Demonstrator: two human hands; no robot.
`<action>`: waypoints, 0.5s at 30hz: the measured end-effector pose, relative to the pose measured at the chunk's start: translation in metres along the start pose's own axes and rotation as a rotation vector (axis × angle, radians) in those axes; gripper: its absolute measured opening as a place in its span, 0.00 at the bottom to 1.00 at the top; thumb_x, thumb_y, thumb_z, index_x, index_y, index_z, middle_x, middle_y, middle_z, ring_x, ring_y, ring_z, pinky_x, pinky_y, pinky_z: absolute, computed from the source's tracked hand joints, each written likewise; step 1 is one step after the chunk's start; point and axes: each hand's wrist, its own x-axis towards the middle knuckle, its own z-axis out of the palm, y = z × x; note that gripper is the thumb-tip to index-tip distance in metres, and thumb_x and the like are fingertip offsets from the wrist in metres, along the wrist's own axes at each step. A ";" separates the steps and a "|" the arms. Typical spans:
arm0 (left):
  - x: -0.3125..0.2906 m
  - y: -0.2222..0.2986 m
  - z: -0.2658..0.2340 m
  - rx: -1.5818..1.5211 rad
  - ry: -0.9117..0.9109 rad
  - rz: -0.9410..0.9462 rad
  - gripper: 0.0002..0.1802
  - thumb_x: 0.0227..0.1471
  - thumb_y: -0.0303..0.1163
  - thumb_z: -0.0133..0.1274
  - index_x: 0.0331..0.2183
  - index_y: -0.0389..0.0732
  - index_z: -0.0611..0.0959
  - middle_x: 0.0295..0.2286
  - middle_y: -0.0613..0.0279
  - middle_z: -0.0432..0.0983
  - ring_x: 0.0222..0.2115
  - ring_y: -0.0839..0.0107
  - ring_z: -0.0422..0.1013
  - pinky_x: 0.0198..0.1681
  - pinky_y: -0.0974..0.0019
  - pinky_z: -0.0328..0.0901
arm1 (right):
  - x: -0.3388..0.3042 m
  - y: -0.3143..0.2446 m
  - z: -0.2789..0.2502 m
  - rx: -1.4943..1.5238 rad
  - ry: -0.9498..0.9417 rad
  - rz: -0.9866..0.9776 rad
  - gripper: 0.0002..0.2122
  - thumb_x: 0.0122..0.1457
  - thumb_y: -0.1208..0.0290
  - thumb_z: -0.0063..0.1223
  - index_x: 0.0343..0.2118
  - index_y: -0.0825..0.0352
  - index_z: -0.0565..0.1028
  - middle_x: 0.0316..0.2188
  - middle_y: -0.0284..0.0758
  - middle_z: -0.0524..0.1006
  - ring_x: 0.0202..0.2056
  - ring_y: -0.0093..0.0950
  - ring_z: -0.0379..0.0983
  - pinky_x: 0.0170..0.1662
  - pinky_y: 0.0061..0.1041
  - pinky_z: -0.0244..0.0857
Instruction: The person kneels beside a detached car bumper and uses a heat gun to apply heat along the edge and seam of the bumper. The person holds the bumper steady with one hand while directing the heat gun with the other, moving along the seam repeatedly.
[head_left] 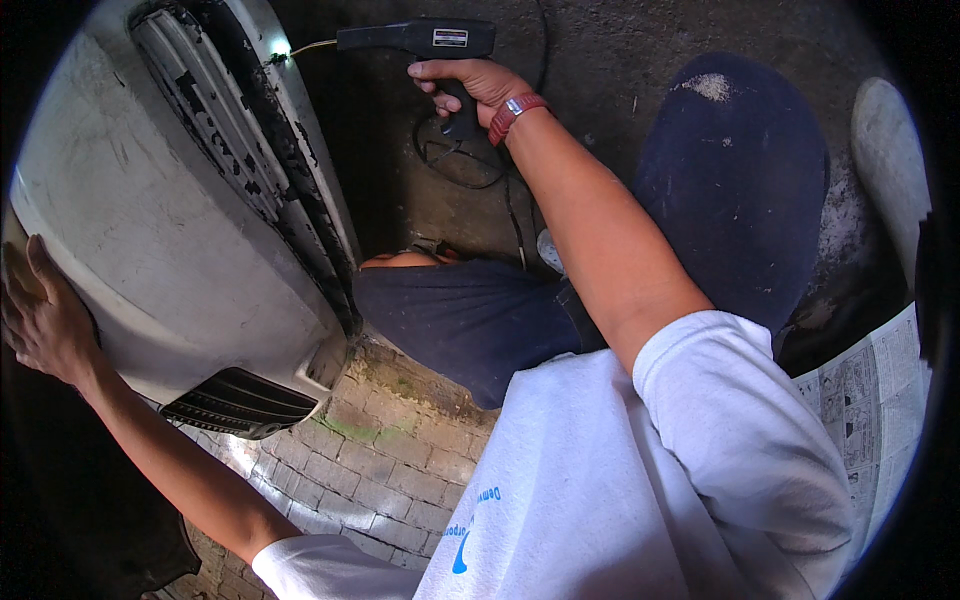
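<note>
My right hand [474, 88] is closed around the pistol grip of a black soldering gun [395, 38]. Its thin wire tip reaches left to the edge of a worn, whitish car bumper [150, 190], where a bright spot of light shows. Dark, flaking patches run along the bumper's ribbed inner side. At the far left, my left hand [50, 325] rests on the bumper's outer edge with thumb and fingers apart. Some of its fingertips fade into shadow.
A black cable [462, 183] loops down from the tool over the dark floor [640, 40]. My bent knees [735, 190] are in dark trousers. Brick paving [390, 470] lies below the bumper's black grille [240, 400]. Newspaper [870, 410] and a pale rounded object [890, 160] are at right.
</note>
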 end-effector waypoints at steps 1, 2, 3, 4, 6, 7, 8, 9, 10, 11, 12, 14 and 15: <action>0.000 0.000 0.000 0.002 0.001 -0.001 0.48 0.60 0.81 0.27 0.62 0.62 0.81 0.54 0.61 0.82 0.58 0.54 0.75 0.67 0.38 0.56 | 0.000 0.000 0.000 -0.002 -0.003 0.001 0.13 0.56 0.59 0.74 0.35 0.63 0.83 0.27 0.27 0.80 0.16 0.16 0.66 0.29 0.20 0.63; 0.000 0.000 0.001 0.003 0.000 -0.001 0.48 0.60 0.81 0.27 0.61 0.62 0.81 0.54 0.61 0.82 0.58 0.53 0.75 0.67 0.38 0.56 | 0.000 0.000 -0.001 -0.013 0.014 0.007 0.14 0.56 0.59 0.74 0.35 0.63 0.83 0.28 0.27 0.80 0.16 0.16 0.66 0.30 0.20 0.63; 0.000 0.000 0.001 0.006 0.002 -0.002 0.48 0.60 0.81 0.27 0.61 0.62 0.81 0.54 0.61 0.82 0.58 0.53 0.75 0.67 0.38 0.56 | 0.000 0.001 -0.001 -0.004 -0.005 0.009 0.14 0.55 0.59 0.75 0.35 0.63 0.83 0.28 0.27 0.80 0.17 0.16 0.66 0.30 0.21 0.63; 0.000 0.000 0.001 0.006 -0.001 0.001 0.48 0.60 0.81 0.27 0.61 0.62 0.81 0.54 0.61 0.82 0.58 0.53 0.75 0.67 0.38 0.56 | 0.000 0.001 -0.001 -0.006 -0.004 0.015 0.14 0.55 0.58 0.75 0.34 0.63 0.83 0.28 0.27 0.80 0.17 0.15 0.66 0.30 0.21 0.63; 0.000 0.000 0.002 0.007 0.001 0.000 0.48 0.60 0.81 0.27 0.61 0.62 0.81 0.54 0.61 0.82 0.58 0.53 0.75 0.67 0.38 0.56 | 0.000 0.001 -0.002 -0.005 -0.006 0.020 0.15 0.55 0.57 0.75 0.34 0.63 0.83 0.28 0.27 0.80 0.17 0.15 0.66 0.31 0.22 0.63; 0.000 0.000 0.002 0.009 0.001 0.000 0.48 0.60 0.81 0.27 0.61 0.62 0.81 0.54 0.61 0.82 0.58 0.53 0.75 0.67 0.38 0.56 | 0.001 0.000 -0.002 -0.002 -0.010 0.019 0.15 0.55 0.57 0.75 0.34 0.63 0.84 0.28 0.27 0.80 0.17 0.15 0.66 0.31 0.22 0.63; 0.001 0.000 0.003 0.009 0.002 -0.002 0.48 0.60 0.81 0.27 0.61 0.62 0.81 0.54 0.61 0.82 0.58 0.53 0.75 0.67 0.38 0.56 | 0.000 0.001 -0.002 -0.006 0.004 0.023 0.15 0.54 0.57 0.75 0.34 0.63 0.84 0.28 0.27 0.80 0.17 0.15 0.66 0.32 0.23 0.63; 0.000 0.000 0.002 0.015 0.005 -0.006 0.48 0.60 0.81 0.27 0.61 0.62 0.81 0.54 0.61 0.82 0.58 0.53 0.75 0.67 0.38 0.56 | 0.004 -0.002 -0.004 -0.010 -0.011 0.008 0.15 0.54 0.57 0.75 0.34 0.63 0.84 0.27 0.27 0.80 0.17 0.15 0.66 0.32 0.23 0.63; 0.000 0.000 0.002 0.014 0.005 -0.008 0.48 0.60 0.81 0.27 0.61 0.62 0.81 0.54 0.60 0.82 0.58 0.53 0.75 0.67 0.38 0.56 | 0.004 -0.002 -0.004 -0.013 -0.002 0.007 0.15 0.54 0.57 0.75 0.34 0.63 0.84 0.27 0.27 0.80 0.17 0.15 0.66 0.32 0.22 0.63; 0.000 0.000 0.003 0.015 0.004 -0.007 0.48 0.60 0.81 0.27 0.61 0.62 0.81 0.53 0.60 0.82 0.58 0.53 0.75 0.67 0.38 0.56 | 0.005 -0.002 -0.004 -0.016 0.007 0.007 0.15 0.54 0.57 0.76 0.34 0.63 0.84 0.27 0.27 0.80 0.17 0.15 0.66 0.32 0.22 0.63; -0.001 0.000 0.003 0.015 0.006 -0.007 0.48 0.60 0.81 0.27 0.61 0.62 0.81 0.53 0.60 0.82 0.58 0.53 0.75 0.67 0.38 0.56 | 0.005 -0.002 -0.004 -0.015 0.004 0.006 0.15 0.54 0.57 0.76 0.34 0.63 0.84 0.27 0.27 0.80 0.17 0.15 0.66 0.32 0.22 0.63; 0.000 0.000 0.003 0.015 0.004 -0.007 0.48 0.60 0.81 0.27 0.61 0.62 0.81 0.53 0.60 0.83 0.58 0.53 0.75 0.67 0.38 0.56 | 0.005 -0.003 -0.004 -0.012 -0.001 0.006 0.15 0.54 0.57 0.76 0.34 0.63 0.84 0.27 0.26 0.80 0.17 0.15 0.66 0.31 0.22 0.63; -0.001 0.000 0.003 0.016 0.004 -0.008 0.48 0.60 0.81 0.27 0.61 0.62 0.81 0.53 0.60 0.83 0.58 0.53 0.75 0.67 0.38 0.56 | 0.005 -0.003 -0.004 -0.014 0.002 0.008 0.15 0.54 0.57 0.76 0.33 0.62 0.83 0.27 0.26 0.80 0.17 0.15 0.66 0.31 0.21 0.62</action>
